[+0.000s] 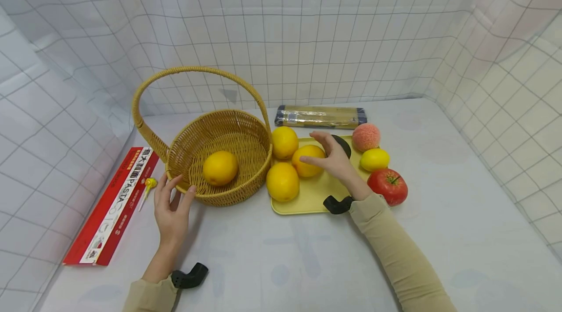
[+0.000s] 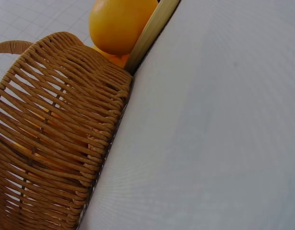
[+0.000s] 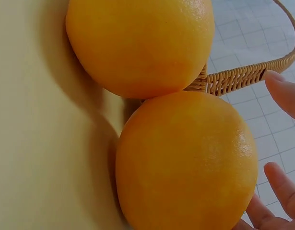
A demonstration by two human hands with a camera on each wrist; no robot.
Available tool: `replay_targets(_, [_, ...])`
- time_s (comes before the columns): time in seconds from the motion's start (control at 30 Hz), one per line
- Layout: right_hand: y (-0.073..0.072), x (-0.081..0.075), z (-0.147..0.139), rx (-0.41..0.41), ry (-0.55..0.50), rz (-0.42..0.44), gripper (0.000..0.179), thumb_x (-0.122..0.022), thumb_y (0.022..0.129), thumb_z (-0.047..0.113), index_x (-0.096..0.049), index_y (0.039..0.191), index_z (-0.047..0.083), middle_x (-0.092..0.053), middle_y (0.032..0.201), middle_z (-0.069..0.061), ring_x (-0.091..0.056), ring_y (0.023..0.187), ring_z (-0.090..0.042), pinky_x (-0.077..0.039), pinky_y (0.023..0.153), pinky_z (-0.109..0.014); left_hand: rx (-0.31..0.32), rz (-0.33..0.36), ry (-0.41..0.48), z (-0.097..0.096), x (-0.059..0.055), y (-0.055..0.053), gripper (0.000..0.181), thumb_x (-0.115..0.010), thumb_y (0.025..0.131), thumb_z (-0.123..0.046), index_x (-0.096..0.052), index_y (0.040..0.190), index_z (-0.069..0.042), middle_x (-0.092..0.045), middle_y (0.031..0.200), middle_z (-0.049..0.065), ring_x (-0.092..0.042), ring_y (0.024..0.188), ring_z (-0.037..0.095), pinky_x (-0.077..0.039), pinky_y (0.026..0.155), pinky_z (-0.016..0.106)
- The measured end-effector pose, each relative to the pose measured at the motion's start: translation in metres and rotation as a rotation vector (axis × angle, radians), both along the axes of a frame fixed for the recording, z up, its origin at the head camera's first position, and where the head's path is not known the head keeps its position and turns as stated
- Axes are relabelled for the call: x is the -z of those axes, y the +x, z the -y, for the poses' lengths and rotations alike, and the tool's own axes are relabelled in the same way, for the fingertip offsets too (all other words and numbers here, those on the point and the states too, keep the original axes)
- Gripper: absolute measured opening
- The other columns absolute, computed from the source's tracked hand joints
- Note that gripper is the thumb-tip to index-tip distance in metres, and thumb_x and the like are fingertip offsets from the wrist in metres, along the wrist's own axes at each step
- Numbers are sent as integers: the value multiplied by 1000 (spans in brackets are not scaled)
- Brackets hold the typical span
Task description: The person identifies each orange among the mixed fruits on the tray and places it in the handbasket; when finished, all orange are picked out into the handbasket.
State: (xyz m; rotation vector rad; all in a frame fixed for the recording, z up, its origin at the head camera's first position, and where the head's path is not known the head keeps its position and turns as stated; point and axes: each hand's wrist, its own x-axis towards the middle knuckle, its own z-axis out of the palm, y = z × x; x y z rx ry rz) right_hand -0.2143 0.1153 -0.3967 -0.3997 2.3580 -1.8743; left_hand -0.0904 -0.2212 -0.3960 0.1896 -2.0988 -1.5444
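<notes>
A wicker basket [image 1: 232, 199] with a tall arched handle stands at centre left, one orange [image 1: 220, 168] inside it. My left hand [image 1: 170, 209] is at the basket's near left rim, its fingertips and thumb right at the weave and loosely spread. Three more oranges sit together along the left side of a yellow tray [image 1: 307, 208]. Over the one in the middle, an orange [image 1: 305, 169], hovers my right hand [image 1: 335, 160], thumb and fingers spread around its upper side. In the right wrist view, fingertips [image 3: 279, 184] show beside the lower orange [image 3: 185, 163].
A dark round fruit [image 1: 342, 145], partly hidden by the right hand, a pink peach [image 1: 366, 137], a lemon [image 1: 374, 159] and a red apple [image 1: 388, 186] line the tray's right side. Behind lies a wrapped packet [image 1: 320, 116]. At left are a red pasta box [image 1: 111, 204] and a lollipop [image 1: 150, 183].
</notes>
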Motion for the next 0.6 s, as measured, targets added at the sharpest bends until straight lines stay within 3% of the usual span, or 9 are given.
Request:
replay_targets(0.3, [0,5,1,1,37,-14,73,-78,77,21,-40,138,9,-38,144,-10,-30,135,-23,-23,113,-38,13,-17,37,1,3,0,38,-60,90,-7,-51,124,7,-24,149,12,-25,137,26,-31,108,36])
replay_targets(0.6, [-1,8,0,5,104,11,73,-79,76,27,-41,137,10,-41,139,-11,-40,125,-26,-30,109,-40,5,-17,9,-1,0,0,38,-59,90,-6,-50,123,10,-25,149,13,-27,136,28,-32,108,39])
